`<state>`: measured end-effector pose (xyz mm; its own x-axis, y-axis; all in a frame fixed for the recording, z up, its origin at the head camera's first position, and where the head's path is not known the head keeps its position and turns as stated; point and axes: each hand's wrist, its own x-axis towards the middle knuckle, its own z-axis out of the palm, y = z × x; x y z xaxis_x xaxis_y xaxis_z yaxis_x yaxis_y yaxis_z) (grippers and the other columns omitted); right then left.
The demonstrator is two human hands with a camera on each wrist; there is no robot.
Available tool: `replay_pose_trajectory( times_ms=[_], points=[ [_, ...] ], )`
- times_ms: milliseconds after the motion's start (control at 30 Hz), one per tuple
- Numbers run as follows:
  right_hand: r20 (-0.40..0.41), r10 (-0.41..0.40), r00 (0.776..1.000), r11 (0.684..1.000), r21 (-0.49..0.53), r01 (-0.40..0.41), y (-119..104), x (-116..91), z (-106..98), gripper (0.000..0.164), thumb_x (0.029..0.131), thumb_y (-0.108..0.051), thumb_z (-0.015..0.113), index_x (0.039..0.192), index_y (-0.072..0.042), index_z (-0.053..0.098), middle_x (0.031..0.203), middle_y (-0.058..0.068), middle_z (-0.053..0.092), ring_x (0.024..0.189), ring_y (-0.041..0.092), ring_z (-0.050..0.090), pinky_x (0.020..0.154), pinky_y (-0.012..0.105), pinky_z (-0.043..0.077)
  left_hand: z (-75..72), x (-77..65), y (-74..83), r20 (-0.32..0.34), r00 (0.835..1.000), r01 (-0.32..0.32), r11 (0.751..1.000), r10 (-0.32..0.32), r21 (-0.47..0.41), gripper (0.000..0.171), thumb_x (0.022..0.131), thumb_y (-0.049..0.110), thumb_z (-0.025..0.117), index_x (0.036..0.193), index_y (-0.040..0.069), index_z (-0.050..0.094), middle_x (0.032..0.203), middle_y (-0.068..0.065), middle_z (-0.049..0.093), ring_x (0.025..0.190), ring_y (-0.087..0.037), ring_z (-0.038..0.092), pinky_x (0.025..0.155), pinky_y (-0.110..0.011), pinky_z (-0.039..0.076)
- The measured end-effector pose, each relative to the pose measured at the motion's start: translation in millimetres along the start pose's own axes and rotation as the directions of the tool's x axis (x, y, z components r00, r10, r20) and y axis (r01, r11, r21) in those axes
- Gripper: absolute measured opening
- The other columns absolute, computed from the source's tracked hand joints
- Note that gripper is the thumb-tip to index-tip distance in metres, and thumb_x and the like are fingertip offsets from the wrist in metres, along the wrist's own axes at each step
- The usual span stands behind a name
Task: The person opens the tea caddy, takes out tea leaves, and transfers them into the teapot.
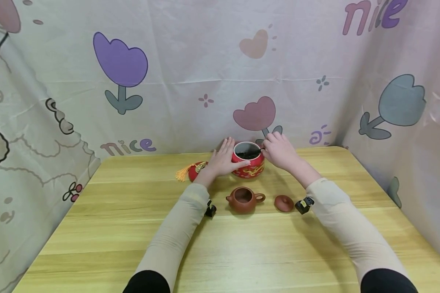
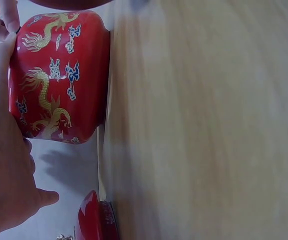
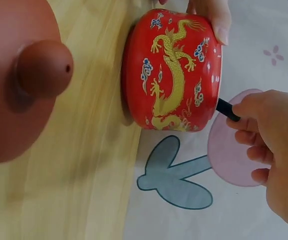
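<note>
by the far edge of the desk (image 1: 242, 252): red dragon jar (image 1: 248, 169), mouth up. left hand (image 1: 223, 160) lies against its side, fingers straight. right hand (image 1: 278, 150) pinches a black handle (image 3: 227, 110) reaching into the mouth. judged best: keep the jar braced, avoid levering on the rim, lift slowly and level; lidless teapot (image 1: 243, 201) sits nearer the near edge.

On the counter (image 1: 256, 256), a teapot (image 1: 242, 207) stands before a jar (image 1: 248, 171). The jar lid (image 1: 193, 173) lies left, the teapot lid (image 1: 284, 203) to the right.
</note>
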<state>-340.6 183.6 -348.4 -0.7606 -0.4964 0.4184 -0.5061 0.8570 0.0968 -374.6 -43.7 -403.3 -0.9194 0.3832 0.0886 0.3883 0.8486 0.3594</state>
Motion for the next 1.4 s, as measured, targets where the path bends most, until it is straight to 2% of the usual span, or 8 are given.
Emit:
replay_pose_trajectory(
  times_ms=[167,333,500,800,933,1200,1400],
  points=[
    [0.014,0.068,0.998,0.992,0.105,-0.069,2,1,5,0.017,0.094,-0.018,0.061,0.097,-0.003,0.07,0.1,0.013,0.06,0.095,0.032,0.048,0.082,0.045,0.04,-1.4,-1.1,0.2,-0.009,1.0,-0.006,1.0,0.006,-0.001,0.115,0.079,0.086,0.04,0.158,0.011,0.003,0.166,-0.007,-0.001,0.154,-0.022,-0.004,0.119,-0.063,0.015],
    [0.048,0.127,0.991,0.97,0.202,-0.134,6,1,8,0.02,0.096,-0.017,0.059,0.098,-0.001,0.07,0.106,0.017,0.06,0.099,0.034,0.047,0.089,0.05,0.039,-0.9,-0.2,-0.3,0.003,1.0,-0.002,1.0,0.002,0.008,0.116,0.078,0.088,0.037,0.158,0.012,0.0,0.166,-0.005,-0.003,0.154,-0.022,-0.006,0.119,-0.063,0.014],
    [0.06,0.177,0.982,0.934,0.304,-0.187,10,-1,11,0.021,0.096,-0.016,0.058,0.099,0.002,0.069,0.104,0.018,0.06,0.101,0.036,0.047,0.093,0.052,0.037,0.4,0.3,-0.3,-0.001,1.0,-0.003,1.0,0.003,0.007,0.117,0.077,0.089,0.037,0.158,0.012,0.002,0.166,-0.006,-0.002,0.154,-0.022,-0.005,0.119,-0.063,0.014],
    [0.083,0.217,0.973,0.853,0.469,-0.23,22,-8,11,0.022,0.097,-0.012,0.057,0.1,0.008,0.067,0.103,0.023,0.058,0.102,0.038,0.045,0.091,0.051,0.037,-1.3,-1.4,1.0,0.01,1.0,0.004,1.0,-0.004,-0.009,0.117,0.077,0.088,0.037,0.158,0.013,-0.001,0.166,-0.004,-0.005,0.154,-0.021,-0.007,0.12,-0.062,0.013],
    [0.088,0.242,0.966,0.829,0.499,-0.253,27,-16,8,0.022,0.098,-0.012,0.056,0.101,0.008,0.066,0.107,0.024,0.059,0.104,0.039,0.044,0.093,0.053,0.036,-1.7,-1.8,0.8,0.011,1.0,0.001,1.0,-0.001,-0.008,0.117,0.078,0.088,0.037,0.158,0.013,-0.001,0.166,-0.005,-0.005,0.154,-0.022,-0.006,0.119,-0.062,0.013],
    [0.052,0.273,0.961,0.82,0.51,-0.26,36,-28,3,0.022,0.098,-0.011,0.055,0.1,0.009,0.065,0.115,0.027,0.058,0.108,0.041,0.041,0.095,0.054,0.035,-1.0,-1.8,0.7,0.005,1.0,0.002,1.0,-0.002,-0.014,0.116,0.078,0.087,0.039,0.158,0.013,0.0,0.166,-0.005,-0.004,0.154,-0.022,-0.006,0.119,-0.062,0.013],
    [0.032,0.301,0.953,0.816,0.508,-0.275,41,-37,2,0.023,0.099,-0.012,0.055,0.102,0.008,0.064,0.111,0.025,0.058,0.109,0.043,0.042,0.094,0.055,0.034,-1.9,-2.3,1.4,0.008,1.0,0.008,1.0,-0.008,-0.017,0.116,0.078,0.088,0.039,0.158,0.013,0.0,0.166,-0.005,-0.005,0.154,-0.022,-0.006,0.119,-0.062,0.013]
  ],
)
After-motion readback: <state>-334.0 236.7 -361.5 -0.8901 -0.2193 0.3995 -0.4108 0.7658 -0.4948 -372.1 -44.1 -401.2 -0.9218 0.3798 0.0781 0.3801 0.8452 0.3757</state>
